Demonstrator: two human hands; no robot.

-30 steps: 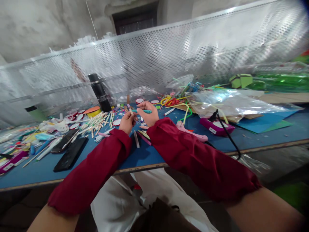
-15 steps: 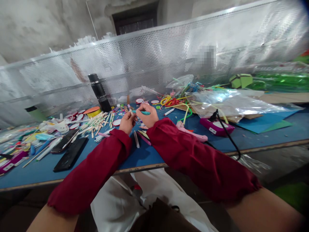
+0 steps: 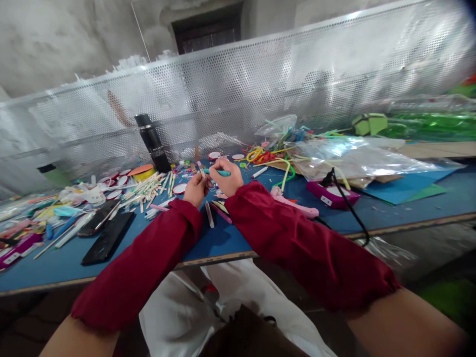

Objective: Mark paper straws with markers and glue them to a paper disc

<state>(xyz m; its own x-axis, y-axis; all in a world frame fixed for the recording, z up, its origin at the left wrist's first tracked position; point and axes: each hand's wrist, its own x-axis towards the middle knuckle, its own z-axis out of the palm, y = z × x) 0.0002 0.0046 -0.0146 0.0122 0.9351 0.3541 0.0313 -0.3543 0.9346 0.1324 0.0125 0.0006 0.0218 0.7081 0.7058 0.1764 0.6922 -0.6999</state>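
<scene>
Over the middle of the blue table my left hand (image 3: pixel 197 190) is closed on a flat craft stick (image 3: pixel 201 168), which looks pinkish on its upper part and points up. My right hand (image 3: pixel 229 181) grips a teal marker (image 3: pixel 223 173), its tip end close to the stick. The two hands nearly touch, and the contact point is too small to make out. Just below them lie a pale stick (image 3: pixel 209 215) and a pink marker (image 3: pixel 222 213). A white marker (image 3: pixel 259 172) rests to the right of my right hand.
Left are loose craft sticks (image 3: pixel 150 191), a black phone (image 3: pixel 108 238) and a black bottle (image 3: pixel 152 144). Right are a pink glue gun (image 3: pixel 295 205), a purple box with a black cord (image 3: pixel 332 194) and clear plastic bags (image 3: pixel 357 157). A perforated metal panel (image 3: pixel 230 94) stands behind.
Both hands stay in nearly the same place, with the stick and teal marker still held. The view has shifted very slightly.
</scene>
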